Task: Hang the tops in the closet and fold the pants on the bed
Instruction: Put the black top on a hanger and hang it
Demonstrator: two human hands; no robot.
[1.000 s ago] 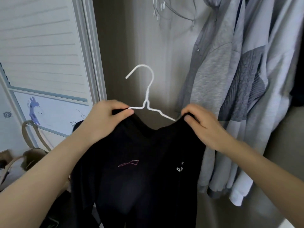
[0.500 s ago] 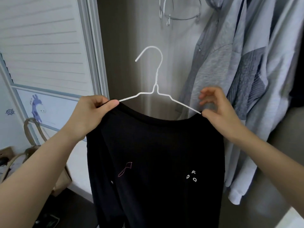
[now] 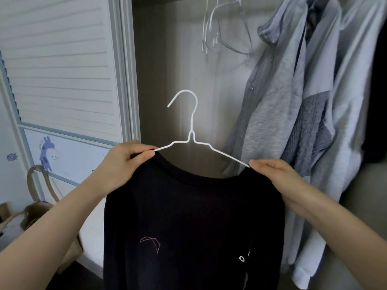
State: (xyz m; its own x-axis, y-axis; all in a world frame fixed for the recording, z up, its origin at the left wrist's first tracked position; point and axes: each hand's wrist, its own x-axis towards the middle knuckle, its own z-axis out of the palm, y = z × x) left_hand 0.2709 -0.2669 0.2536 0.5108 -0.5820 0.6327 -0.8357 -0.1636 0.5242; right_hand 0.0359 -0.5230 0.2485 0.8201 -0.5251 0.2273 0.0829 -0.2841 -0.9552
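- The top (image 3: 192,222) I hold is black, with a small pink line drawing and tiny white letters on its front.
- Its wire hanger (image 3: 193,130) is white.
- The hung garments (image 3: 293,114) are grey and pale blue.
- The louvred door (image 3: 56,65) is white, with a blue giraffe sticker (image 3: 47,152).
- The bag (image 3: 33,208) is tan.

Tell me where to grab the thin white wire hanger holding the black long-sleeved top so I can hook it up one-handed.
Pinch the thin white wire hanger at its twisted neck, from the front, just above the black long-sleeved top. That stem is bare and central, so the load should hang level and the hook stays free.
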